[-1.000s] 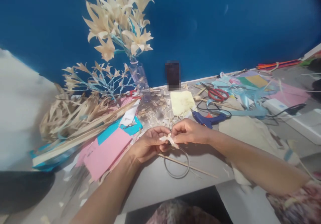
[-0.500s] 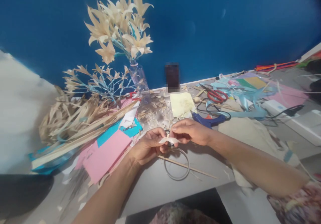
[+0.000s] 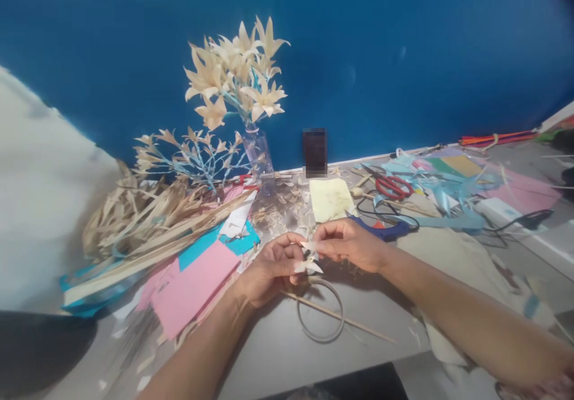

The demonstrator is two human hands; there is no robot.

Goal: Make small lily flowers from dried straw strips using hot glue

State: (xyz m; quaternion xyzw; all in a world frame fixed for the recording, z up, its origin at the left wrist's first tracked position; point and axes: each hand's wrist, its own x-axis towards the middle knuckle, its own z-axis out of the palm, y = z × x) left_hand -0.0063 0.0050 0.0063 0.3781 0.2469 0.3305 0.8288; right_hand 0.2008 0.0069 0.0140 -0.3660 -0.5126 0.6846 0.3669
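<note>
1. The left hand (image 3: 273, 269) had its grip on a small cream flower (image 3: 314, 266) above the bench (image 3: 264, 355).
2. The right hand (image 3: 345, 246) pinched a pale petal (image 3: 309, 246) just beside that flower.
3. A grey ring (image 3: 320, 341) lay nearby.

The near tabletop (image 3: 269, 355) leaves passage around a grey ring (image 3: 321, 341) and thin stick (image 3: 359, 325). Just beyond the right hand (image 3: 352, 246), a blue glue gun (image 3: 395, 231) obstructs.

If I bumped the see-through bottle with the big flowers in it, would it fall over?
It might: the pale flowers spread wide above the narrow bottle, so it looks top-heavy. The bottle looks like clear plastic, so it's probably light. The petals look thin and papery, so they could bend or tear.
</note>
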